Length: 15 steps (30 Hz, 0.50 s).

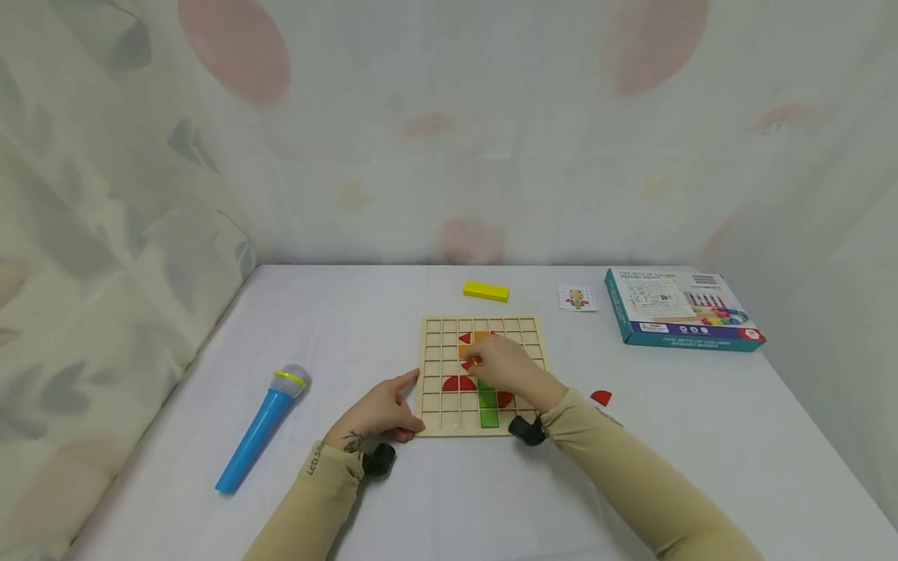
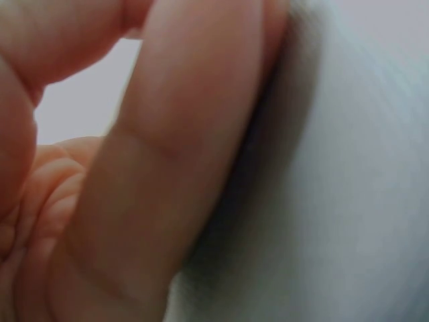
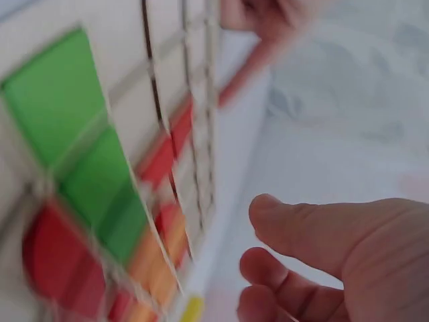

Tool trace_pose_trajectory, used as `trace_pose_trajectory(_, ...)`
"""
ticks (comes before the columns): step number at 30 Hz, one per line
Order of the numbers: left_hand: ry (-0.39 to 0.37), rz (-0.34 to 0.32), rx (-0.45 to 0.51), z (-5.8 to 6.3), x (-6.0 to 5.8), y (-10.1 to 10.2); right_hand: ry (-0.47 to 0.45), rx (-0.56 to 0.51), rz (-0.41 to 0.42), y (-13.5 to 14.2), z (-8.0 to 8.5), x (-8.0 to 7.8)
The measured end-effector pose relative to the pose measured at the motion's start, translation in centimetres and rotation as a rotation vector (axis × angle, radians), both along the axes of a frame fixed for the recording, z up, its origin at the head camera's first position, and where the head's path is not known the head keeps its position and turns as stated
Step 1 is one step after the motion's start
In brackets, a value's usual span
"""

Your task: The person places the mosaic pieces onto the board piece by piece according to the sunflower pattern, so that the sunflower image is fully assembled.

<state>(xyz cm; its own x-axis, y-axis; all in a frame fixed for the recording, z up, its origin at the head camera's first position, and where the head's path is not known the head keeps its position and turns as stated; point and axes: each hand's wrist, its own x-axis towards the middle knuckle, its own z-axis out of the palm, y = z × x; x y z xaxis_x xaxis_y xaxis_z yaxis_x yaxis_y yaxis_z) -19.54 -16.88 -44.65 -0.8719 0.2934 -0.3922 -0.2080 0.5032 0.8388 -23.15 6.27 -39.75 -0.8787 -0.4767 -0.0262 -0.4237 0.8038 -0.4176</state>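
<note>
A wooden grid board (image 1: 431, 401) lies flat on the table, with colored pieces in some cells. My left hand (image 1: 379, 409) is at its left edge, index finger and thumb reaching to the rim; the left wrist view shows mostly blurred fingers. Over the board hovers my right hand (image 1: 510, 365), fingertips near an orange piece (image 1: 463, 352) and small red pieces. In the right wrist view its thumb (image 3: 301, 225) and fingers appear apart from the board, with nothing visible between them. Green squares (image 1: 489, 409) and a red half-round shape (image 1: 459, 383) sit in cells.
A loose red quarter-round piece (image 1: 601, 397) lies right of the board. Behind the board are a yellow block (image 1: 486, 291) and a small pattern card (image 1: 578, 298). A toy box (image 1: 684, 310) stands at back right, and a blue toy microphone (image 1: 263, 428) lies at left.
</note>
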Motion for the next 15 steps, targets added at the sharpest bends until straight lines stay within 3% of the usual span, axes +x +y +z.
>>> trace_pose_trajectory(8,-0.001,0.007,-0.016,0.2,-0.1,0.0,-0.012,0.020,-0.219,9.1,1.9,0.6)
trace_pose_trajectory(15,-0.001,0.005,-0.033,0.0,-0.1,-0.1,-0.186,0.073,-0.351,15.1,0.3,2.0)
